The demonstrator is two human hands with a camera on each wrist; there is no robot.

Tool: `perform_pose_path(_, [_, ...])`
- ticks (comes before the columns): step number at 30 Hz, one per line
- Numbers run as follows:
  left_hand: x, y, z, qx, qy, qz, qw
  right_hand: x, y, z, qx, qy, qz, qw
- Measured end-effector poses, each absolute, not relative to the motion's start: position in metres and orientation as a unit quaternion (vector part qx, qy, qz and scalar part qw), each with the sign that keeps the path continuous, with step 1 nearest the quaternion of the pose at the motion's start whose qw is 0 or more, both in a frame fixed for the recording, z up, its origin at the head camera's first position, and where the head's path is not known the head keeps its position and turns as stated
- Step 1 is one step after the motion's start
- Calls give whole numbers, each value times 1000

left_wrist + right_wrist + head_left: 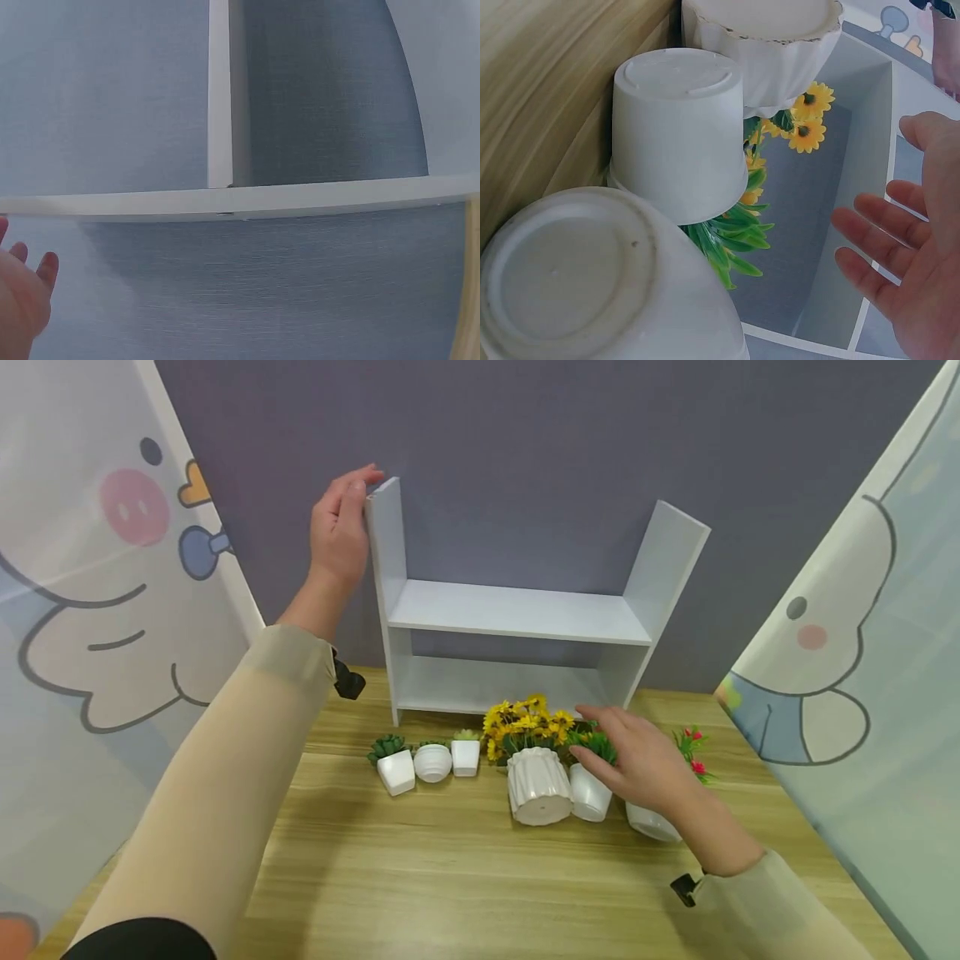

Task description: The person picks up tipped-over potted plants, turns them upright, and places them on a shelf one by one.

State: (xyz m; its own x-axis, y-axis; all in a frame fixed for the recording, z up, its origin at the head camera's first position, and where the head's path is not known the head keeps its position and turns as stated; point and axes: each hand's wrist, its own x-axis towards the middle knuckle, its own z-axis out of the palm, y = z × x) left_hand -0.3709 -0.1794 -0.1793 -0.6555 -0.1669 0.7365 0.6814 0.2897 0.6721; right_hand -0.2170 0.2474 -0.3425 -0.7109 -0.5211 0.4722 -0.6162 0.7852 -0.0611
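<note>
The left hand is positioned at the top of the left side panel of a white two-tier board shelf, with its fingers relaxed and slightly bent; contact with the panel cannot be confirmed. The shelf stands upright on the wood-grain table, in front of a dark grey wall.

The right hand is held wide, fingers extended and thumb apart, above the right-hand pots. Nearest to it is a plain white tapered pot with green leaves. This pot lies on its side, base toward the person. Adjacent on the left, similarly oriented, is a white fluted pot with yellow daisy-like flowers. On the right, partly hidden by the right hand and wrist, is a white rounded pot, base likewise exposed; red flowers show beyond the wrist.

Three small white pots with green succulents are arranged farther left: an angular pot, a round ribbed pot and a square pot.
</note>
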Motion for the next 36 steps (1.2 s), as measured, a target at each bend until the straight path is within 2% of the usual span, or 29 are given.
perform_pose_path(9, [-380,-175,-181,-192,-706,-582,356,-212,256,-339,306,-916,120,232])
perform_pose_path(17, [-385,-170,-184,-183,-676,-610,371,-206,267,-339,298,-909,126,261])
perform_pose_path(28, [-389,-171,-186,-174,-669,-611,384,-185,313,-344,157,-938,200,236])
perform_pose_path(36, [-390,-171,-186,-171,-678,-607,378,-170,349,-358,87,-943,255,194])
